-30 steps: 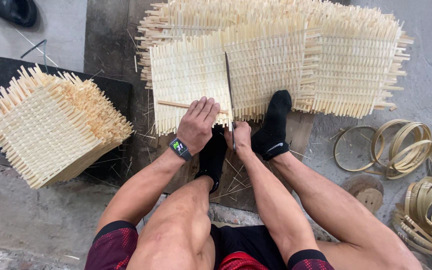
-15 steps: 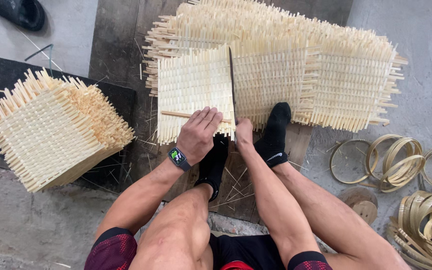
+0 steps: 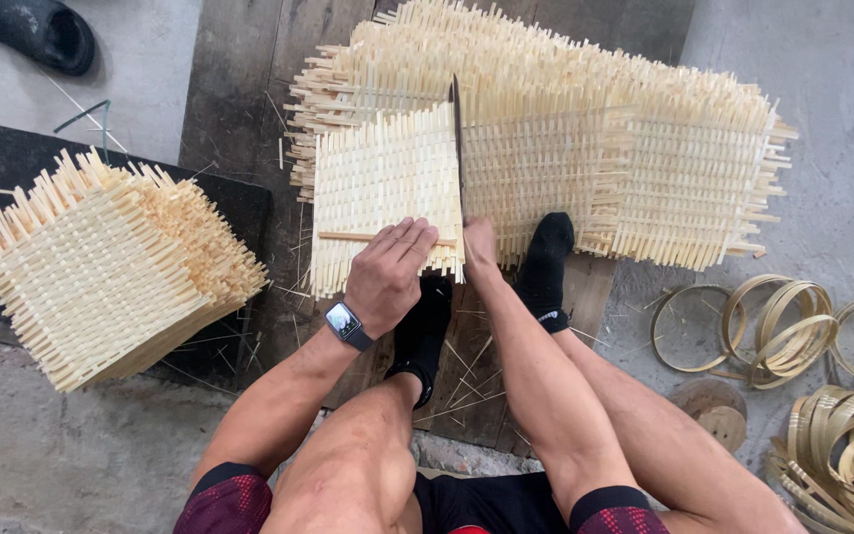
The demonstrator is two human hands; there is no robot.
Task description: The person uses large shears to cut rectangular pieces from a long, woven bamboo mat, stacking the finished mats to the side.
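Observation:
My left hand (image 3: 389,273), with a watch on its wrist, presses flat on the near edge of a pale woven bamboo mat (image 3: 384,190) and on a thin stick (image 3: 348,236) lying across it. My right hand (image 3: 477,244) is closed round the handle of a long dark knife (image 3: 457,148), whose blade runs away from me along the mat's right edge. The mat lies on a larger pile of woven mats (image 3: 625,158). Both of my feet, in black socks, rest on the wooden board (image 3: 467,366) below the mats.
A stack of cut woven squares (image 3: 101,267) sits on a dark slab at the left. Coiled bamboo hoops (image 3: 793,331) and more strips (image 3: 852,455) lie at the right on the concrete. A black shoe (image 3: 37,30) is at the top left.
The view has shifted, so the mats sit lower in the frame. My hands stay at the mat's near edge with the knife along its right side.

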